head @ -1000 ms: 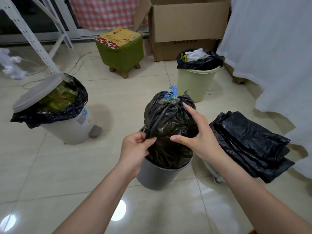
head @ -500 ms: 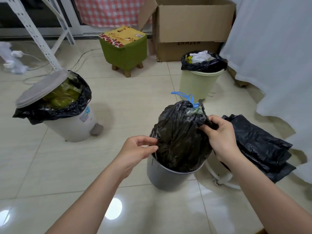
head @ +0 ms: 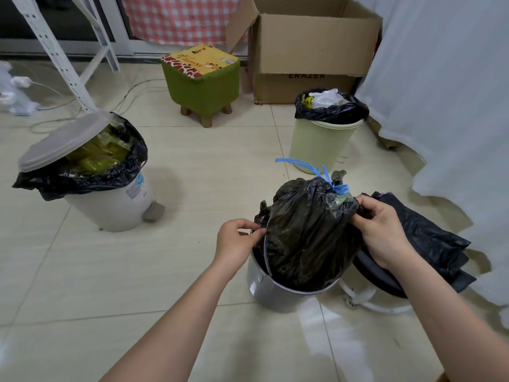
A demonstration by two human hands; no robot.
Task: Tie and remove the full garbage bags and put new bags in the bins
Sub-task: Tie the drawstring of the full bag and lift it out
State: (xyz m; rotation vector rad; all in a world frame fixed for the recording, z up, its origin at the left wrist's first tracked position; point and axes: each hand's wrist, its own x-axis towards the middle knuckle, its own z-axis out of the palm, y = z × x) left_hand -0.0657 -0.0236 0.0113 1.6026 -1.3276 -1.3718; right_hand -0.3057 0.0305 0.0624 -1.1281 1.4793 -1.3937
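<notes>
We see the tied garbage bag point(head: 305, 238) in the grey bin point(head: 271, 293) between our hands: left hand point(head: 235, 241) pinches its edge, right hand point(head: 382, 230) grips its top.

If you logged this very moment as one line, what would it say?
step: lifting tied bag from grey bin | right hand: grips bag top | left hand: pinches bag edge | other two bins: untied

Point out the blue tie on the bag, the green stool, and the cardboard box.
blue tie point(head: 338, 188), head view, on the knot at the bag's neck.
green stool point(head: 202, 86), head view, on its front green side.
cardboard box point(head: 314, 42), head view, on the front wall.
</notes>
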